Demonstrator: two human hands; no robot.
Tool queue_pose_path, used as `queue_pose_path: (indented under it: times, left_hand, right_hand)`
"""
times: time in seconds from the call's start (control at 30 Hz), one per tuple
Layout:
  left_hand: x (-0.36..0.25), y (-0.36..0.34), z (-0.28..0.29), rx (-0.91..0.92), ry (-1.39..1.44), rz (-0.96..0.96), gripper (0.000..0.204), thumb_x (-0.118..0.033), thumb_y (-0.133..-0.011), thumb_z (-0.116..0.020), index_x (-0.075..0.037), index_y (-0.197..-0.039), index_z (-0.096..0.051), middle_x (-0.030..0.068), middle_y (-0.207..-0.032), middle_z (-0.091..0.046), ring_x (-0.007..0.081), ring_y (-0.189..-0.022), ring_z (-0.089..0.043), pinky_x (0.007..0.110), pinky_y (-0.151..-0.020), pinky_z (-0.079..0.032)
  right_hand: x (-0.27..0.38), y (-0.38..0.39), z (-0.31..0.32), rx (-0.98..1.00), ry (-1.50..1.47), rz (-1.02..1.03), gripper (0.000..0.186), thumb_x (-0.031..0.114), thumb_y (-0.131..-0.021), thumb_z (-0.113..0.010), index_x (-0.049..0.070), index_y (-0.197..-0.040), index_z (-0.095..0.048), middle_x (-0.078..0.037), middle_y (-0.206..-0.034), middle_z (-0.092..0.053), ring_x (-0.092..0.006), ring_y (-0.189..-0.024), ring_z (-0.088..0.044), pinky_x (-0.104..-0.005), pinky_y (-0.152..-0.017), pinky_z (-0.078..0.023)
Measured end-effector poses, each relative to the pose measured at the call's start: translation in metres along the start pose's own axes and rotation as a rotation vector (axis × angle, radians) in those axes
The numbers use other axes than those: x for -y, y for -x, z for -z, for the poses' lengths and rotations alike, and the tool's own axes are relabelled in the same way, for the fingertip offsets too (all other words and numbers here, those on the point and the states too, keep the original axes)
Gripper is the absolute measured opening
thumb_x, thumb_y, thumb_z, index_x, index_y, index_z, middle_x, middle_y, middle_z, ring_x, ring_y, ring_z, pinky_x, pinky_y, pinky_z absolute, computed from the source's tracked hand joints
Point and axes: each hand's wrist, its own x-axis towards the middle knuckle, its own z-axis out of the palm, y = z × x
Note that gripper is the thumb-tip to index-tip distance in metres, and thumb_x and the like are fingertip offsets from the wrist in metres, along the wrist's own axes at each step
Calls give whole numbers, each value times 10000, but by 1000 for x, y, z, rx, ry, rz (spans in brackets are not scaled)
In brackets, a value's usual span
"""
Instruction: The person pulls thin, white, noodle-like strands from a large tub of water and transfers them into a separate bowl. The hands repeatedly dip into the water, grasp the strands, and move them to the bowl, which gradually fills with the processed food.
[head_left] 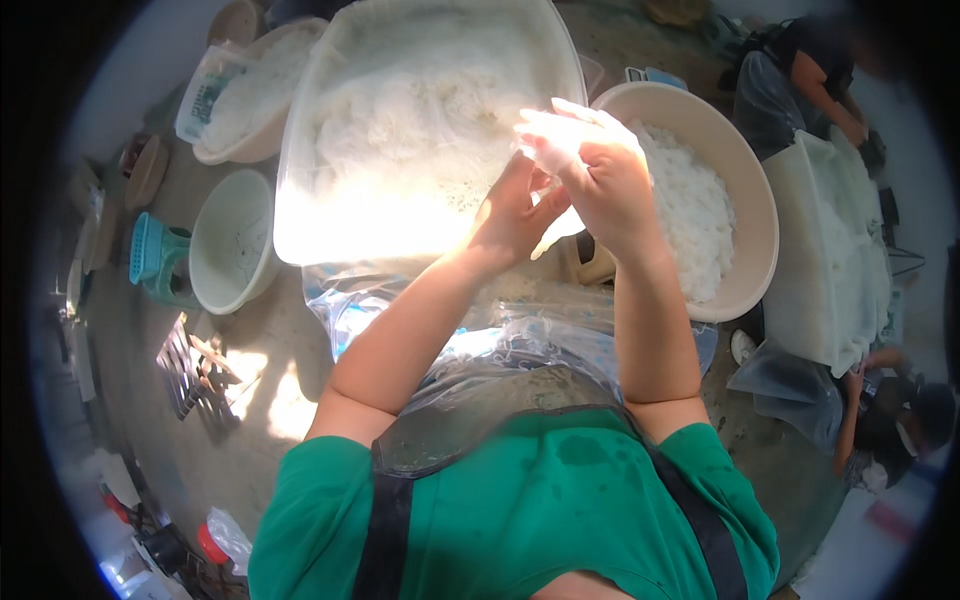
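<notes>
In front of me a large white tub point(288, 200) holds a mass of fine white strands that look like rice noodles point(400, 125). Over its right edge my hands meet in strong sunlight. My left hand point(515, 212) has its thumb and fingers bent around a small white bundle of noodles point(556, 228), whose end hangs below the fingers. My right hand point(610, 180) is against the same bundle, its fingers pointing left and its thumb folded in. Glare washes out the fingertips. Beside it stands a round beige basin point(755, 215) with white noodle clumps point(690, 215).
To the left are a pale round basin point(265, 262), a teal plastic stool point(150, 250) and a slatted item point(190, 370). Another basin point(285, 130) of white strands stands at the far left. Two people point(815, 75) sit at the right around a white tub point(810, 260).
</notes>
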Motion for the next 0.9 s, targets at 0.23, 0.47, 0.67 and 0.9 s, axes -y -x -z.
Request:
queue_pose_path:
  times: [0.23,0.47,0.67,0.9]
  left_hand:
    - [-19,22,6,293,-217,262,295,-292,-921,-509,-9,-1002,-519,71,-850,-561,202,-753,-545,345,-694,-459]
    - [-23,43,-3,40,-847,-279,535,-211,-785,-627,-30,-1250,-434,107,-917,-548,280,-786,-558,318,-609,-477]
    - [0,-7,1,-108,-672,-266,386,-111,-807,-587,-3,-1149,-447,127,-950,-499,314,-885,-499,410,-803,-421]
    - [-35,8,11,194,445,483,168,-193,-932,-447,-49,-946,-531,11,-775,-477,65,-599,-438,215,-492,-377]
  right_hand:
    - [-7,14,-4,-143,-526,-415,181,136,-812,-578,50,-907,-706,-77,-986,-681,-241,-1019,-596,-327,-921,-429]
    - [-27,10,-5,-293,168,111,92,78,-717,-604,58,-682,-686,-43,-760,-693,-189,-849,-664,-397,-944,-432]
    - [2,12,-14,-111,-132,-71,154,89,-793,-572,23,-719,-689,-90,-795,-692,-216,-900,-658,-408,-1016,-360]
    - [-31,22,-10,-128,-1305,-420,183,109,-877,-511,-46,-941,-584,-183,-1224,-535,-270,-1144,-513,-399,-986,-373]
